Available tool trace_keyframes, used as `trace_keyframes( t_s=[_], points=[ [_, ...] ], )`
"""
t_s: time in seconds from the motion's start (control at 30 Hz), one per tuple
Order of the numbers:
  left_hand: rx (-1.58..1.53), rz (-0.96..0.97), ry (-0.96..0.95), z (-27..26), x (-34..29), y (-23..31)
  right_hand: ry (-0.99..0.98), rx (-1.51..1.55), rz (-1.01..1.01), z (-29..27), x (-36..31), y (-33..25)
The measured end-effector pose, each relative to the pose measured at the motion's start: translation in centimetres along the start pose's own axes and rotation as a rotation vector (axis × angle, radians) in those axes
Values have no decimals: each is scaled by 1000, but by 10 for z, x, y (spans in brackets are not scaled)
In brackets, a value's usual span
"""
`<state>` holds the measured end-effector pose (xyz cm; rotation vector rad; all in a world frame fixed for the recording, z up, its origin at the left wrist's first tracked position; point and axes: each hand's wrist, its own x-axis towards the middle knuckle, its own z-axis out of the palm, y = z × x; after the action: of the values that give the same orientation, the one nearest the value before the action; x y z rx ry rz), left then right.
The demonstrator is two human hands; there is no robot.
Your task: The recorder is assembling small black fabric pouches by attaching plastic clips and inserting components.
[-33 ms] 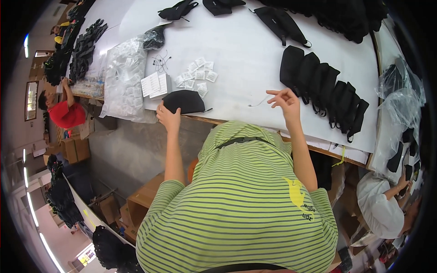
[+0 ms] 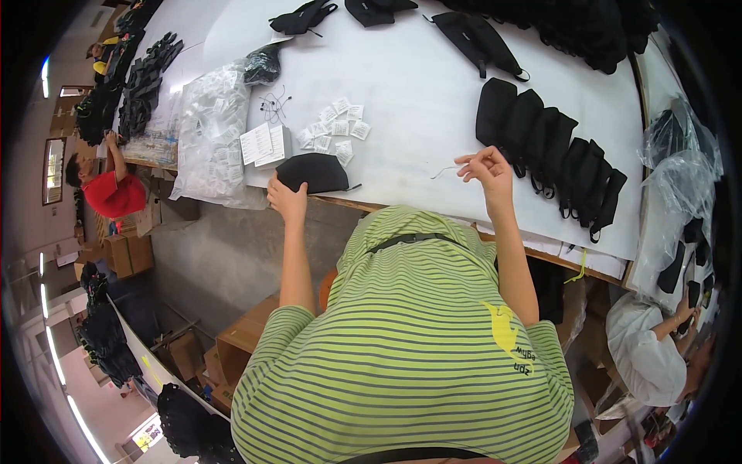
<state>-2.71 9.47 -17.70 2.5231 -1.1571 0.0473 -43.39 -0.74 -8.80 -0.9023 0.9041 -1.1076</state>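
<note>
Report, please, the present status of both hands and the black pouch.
Left hand gripping left end of pouch, at near edge of table. Right hand pinching thin cord, apart from pouch. Cards and packets just beyond pouch.

On the left, 1 person in a red top is at a side table where black goods are heaped, and near this person there are brown cardboard boxes, a window in the wall and, lower down, a row of bright tube lamps. On the right, 1 person in a white top is beside a neighbouring surface, on which loose clear plastic sheeting lies. A bright yellow strip hangs between these 2 people, nearer to the right.
</note>
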Motion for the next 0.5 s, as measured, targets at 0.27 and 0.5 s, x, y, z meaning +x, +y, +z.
trace_keyframes(
  t_s=[0.27,0.5],
  points=[
    [-340,-269,-310,-20,19,-2,57,-48,67,17,-10,-39],
    [-859,-159,-553,-22,-9,84,85,-166,88,9,-19,-32]
  ],
)
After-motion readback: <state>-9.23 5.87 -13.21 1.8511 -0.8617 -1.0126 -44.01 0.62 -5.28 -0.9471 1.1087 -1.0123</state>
